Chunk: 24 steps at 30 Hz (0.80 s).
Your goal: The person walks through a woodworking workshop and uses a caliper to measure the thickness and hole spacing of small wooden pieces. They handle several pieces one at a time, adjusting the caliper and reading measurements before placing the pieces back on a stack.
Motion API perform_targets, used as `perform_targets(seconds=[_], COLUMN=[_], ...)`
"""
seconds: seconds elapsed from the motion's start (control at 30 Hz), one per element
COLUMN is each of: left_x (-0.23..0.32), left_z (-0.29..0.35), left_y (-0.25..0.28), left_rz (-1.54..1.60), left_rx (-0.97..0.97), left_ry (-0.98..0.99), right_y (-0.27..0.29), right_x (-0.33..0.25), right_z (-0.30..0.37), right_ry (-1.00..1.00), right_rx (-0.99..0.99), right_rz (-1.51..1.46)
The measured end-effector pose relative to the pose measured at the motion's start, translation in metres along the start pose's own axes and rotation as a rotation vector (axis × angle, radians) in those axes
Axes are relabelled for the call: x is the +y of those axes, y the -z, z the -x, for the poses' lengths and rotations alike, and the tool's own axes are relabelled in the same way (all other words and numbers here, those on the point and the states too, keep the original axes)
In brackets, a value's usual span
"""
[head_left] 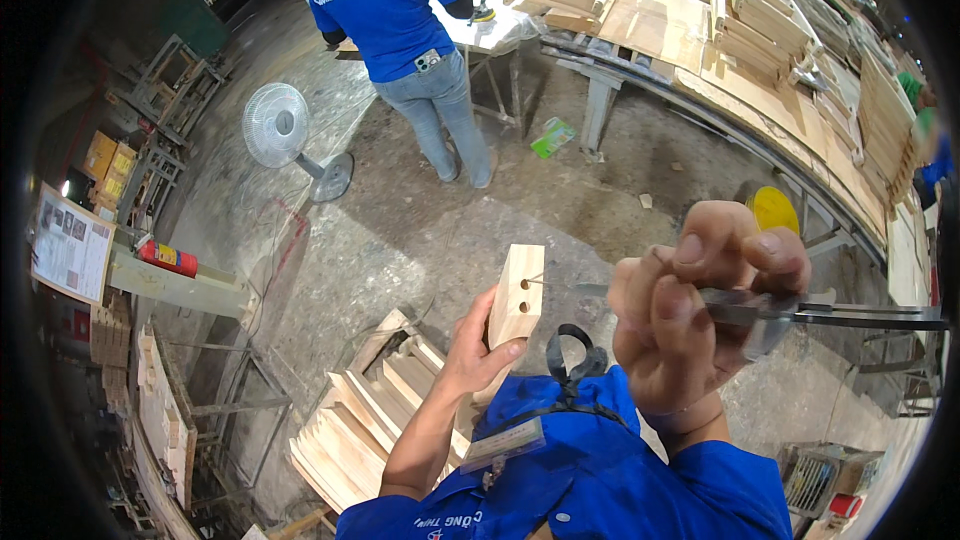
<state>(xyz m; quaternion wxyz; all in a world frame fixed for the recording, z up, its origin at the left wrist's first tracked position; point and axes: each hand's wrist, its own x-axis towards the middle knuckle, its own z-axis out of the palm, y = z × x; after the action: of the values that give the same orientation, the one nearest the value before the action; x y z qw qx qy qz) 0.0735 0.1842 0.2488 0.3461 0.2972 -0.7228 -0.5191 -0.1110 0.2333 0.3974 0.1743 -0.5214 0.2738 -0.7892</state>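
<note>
My left hand (470,348) grips a pale wooden piece (519,285) from its side, thumb across the lower edge. Two round holes, one above the other, are drilled in the face toward my right. Close to the camera, my right hand (690,300) is closed around a metal tool that looks like a caliper (740,310); its dark long parts stick out to the right. From its left end a thin rod reaches the upper hole; how deep it sits I cannot tell. My fingers hide the tool's middle.
Below my left forearm stands a stack of wooden pieces (370,415). A grey fan (277,127) is ahead left, near a person in blue (385,10) at a table. Along the right runs a long workbench (720,70) loaded with wooden frames. A fire extinguisher (168,258) is at left.
</note>
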Motion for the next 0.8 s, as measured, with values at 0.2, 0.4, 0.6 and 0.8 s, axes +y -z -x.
perform_targets(seconds=[0.2,0.4,0.6,0.8], left_x=[0.000,-0.001,-0.001,-0.006], left_z=[-0.006,-0.009,-0.010,-0.007], left_y=[0.000,-0.002,-0.002,-0.001], left_rz=[-0.052,-0.045,-0.051,-0.025], left_rx=[0.018,0.022,0.019,0.017], left_ry=[0.067,0.114,0.132,0.082], right_y=[-0.008,-0.011,-0.013,-0.018], right_x=[0.011,0.017,0.021,0.030], right_z=[-0.001,-0.003,-0.002,0.004], right_ry=[0.032,-0.017,-0.022,-0.063], right_rx=[0.015,0.068,0.056,0.090], right_rz=[0.101,0.110,0.091,0.058])
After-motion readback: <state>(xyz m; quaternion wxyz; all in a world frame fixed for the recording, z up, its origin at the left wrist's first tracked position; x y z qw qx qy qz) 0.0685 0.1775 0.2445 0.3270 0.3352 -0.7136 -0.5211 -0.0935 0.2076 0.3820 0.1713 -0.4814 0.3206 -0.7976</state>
